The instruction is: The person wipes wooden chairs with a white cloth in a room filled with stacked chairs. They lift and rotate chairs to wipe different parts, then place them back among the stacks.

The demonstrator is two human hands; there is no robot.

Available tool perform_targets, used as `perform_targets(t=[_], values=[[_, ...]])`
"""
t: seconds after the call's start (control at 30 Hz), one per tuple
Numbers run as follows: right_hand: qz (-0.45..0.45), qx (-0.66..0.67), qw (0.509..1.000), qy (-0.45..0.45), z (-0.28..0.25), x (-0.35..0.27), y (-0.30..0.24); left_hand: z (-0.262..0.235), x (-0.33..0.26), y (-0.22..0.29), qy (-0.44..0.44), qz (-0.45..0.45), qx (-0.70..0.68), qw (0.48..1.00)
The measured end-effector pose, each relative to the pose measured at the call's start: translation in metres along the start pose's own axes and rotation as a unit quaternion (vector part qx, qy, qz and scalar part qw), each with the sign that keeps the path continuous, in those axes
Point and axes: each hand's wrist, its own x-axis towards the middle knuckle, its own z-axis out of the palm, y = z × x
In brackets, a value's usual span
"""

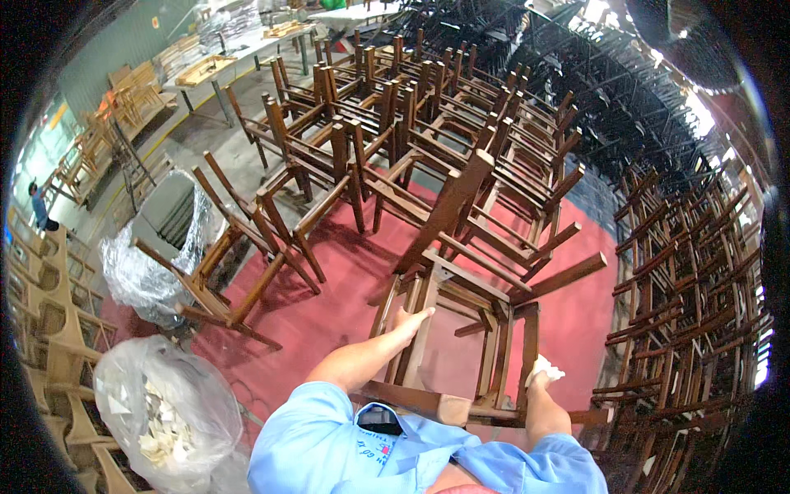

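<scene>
In front of me stands a dark brown wooden chair frame (429, 329) with an open seat and its legs and posts pointing various ways. My left hand (411, 323) is closed over its left seat rail, thumb lying along the wood; the fingertips are hidden behind the rail. By the right side of the frame, my right hand (541, 381) is closed on a crumpled white cloth (546, 369) beside a dark upright rail. Whether the cloth presses on the wood I cannot tell.
Several similar brown chair frames (362, 156) stand crowded ahead on the red floor (329, 255). Stacked frames (683, 305) rise at the right. At the left are a plastic bag of scraps (169, 412), a plastic-wrapped bin (156, 247) and pale chair parts (58, 321). A person (39, 206) is far left.
</scene>
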Motion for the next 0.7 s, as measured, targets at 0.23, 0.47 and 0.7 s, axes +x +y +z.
perform_targets(t=[0.23,0.47,0.7], values=[[0.063,-0.151,0.984,-0.075,0.149,-0.013,0.111,-0.11,0.055,0.068,-0.003,0.004,0.059,0.998],[0.017,-0.392,0.912,0.117,0.235,0.022,0.22,-0.143,0.219,0.101,0.005,0.056,-0.008,0.998],[0.05,-0.482,0.847,0.22,0.282,0.009,0.31,-0.186,0.325,0.13,-0.055,0.052,-0.002,0.997]])
